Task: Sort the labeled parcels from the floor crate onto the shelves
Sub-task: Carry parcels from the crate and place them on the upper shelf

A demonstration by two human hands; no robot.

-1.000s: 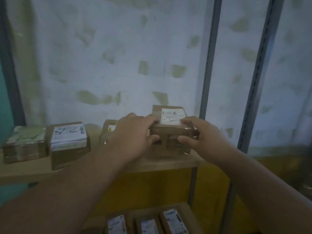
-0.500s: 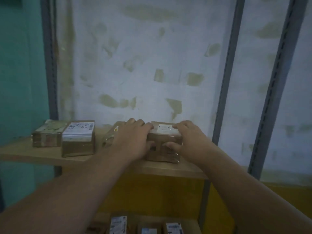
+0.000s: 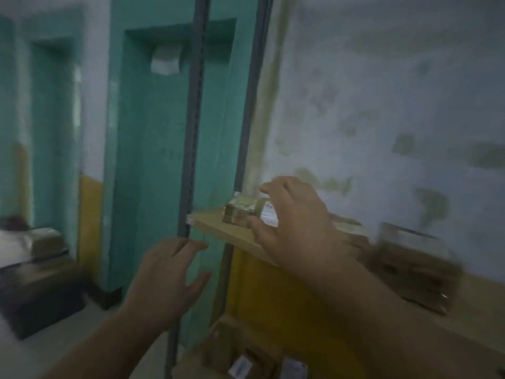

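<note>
My left hand (image 3: 166, 274) is open with fingers spread, off the shelf's left end and in front of the grey upright. My right hand (image 3: 295, 222) is open too, hovering over the wooden shelf (image 3: 218, 228) and holding nothing. A blurred brown parcel (image 3: 412, 263) stands on the shelf to the right, apart from both hands. A small taped parcel (image 3: 240, 212) sits at the shelf's left end, with a white-labelled parcel (image 3: 269, 214) partly hidden behind my right hand. Labelled parcels (image 3: 240, 366) lie on the lower shelf.
Two grey metal uprights (image 3: 192, 132) frame the shelf's left end. A teal pillar (image 3: 153, 160) stands behind them. At the far left a dark piece of furniture (image 3: 32, 285) carries pale bundles. The picture is motion-blurred.
Both hands have let go of the brown parcel and pulled back open. The view has swung to the left, so the shelf's left end and the teal pillar now show.
</note>
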